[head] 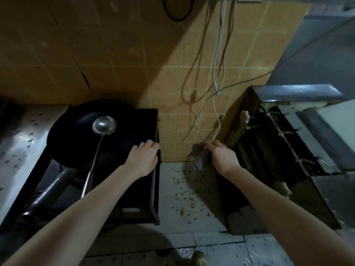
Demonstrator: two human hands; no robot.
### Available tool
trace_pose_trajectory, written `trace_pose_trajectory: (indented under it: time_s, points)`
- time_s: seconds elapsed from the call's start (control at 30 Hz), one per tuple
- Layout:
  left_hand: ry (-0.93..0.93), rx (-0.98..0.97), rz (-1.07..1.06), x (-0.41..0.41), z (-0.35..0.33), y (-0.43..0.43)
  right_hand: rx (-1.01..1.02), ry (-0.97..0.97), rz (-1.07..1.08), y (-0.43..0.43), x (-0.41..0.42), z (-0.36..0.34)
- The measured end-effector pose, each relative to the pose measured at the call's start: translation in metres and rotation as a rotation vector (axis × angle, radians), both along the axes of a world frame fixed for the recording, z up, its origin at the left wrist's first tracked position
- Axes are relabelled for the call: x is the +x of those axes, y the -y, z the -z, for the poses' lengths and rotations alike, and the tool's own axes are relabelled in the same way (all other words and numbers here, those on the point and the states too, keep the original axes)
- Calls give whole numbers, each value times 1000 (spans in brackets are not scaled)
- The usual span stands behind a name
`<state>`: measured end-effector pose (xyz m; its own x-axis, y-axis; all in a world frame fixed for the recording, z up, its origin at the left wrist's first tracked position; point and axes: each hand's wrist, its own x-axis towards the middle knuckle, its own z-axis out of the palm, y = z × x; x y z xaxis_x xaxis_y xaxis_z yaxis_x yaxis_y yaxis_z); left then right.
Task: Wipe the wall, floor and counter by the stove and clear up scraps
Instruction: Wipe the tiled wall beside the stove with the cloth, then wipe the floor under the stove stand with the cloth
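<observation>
Where wall (169,104) meets floor (167,214), right grip (221,156) is clamped on a bunched cloth (198,157) at the lowest tiles. Left grip (144,156) lies flat, fingers relaxed, on the stove (143,123) edge. Just below the cloth lie scraps (187,198). Judged best: wipe downward, firm pressure, sweeping them together.

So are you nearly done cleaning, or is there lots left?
Not nearly. Nothing looks finished yet. The right hand holds a cloth at the bottom of the wall, while the left hand rests on the stove. Yellow scraps dot the floor, so that's left.
</observation>
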<state>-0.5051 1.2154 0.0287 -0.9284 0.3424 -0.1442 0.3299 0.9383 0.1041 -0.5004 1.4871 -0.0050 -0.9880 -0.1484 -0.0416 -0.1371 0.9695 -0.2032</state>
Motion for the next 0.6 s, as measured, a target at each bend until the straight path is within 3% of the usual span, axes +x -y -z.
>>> trace_pose_trajectory:
  time_s: [0.6]
  points:
    - [58,52,-104,3,23,-116,13,52,-157,-78,8,39]
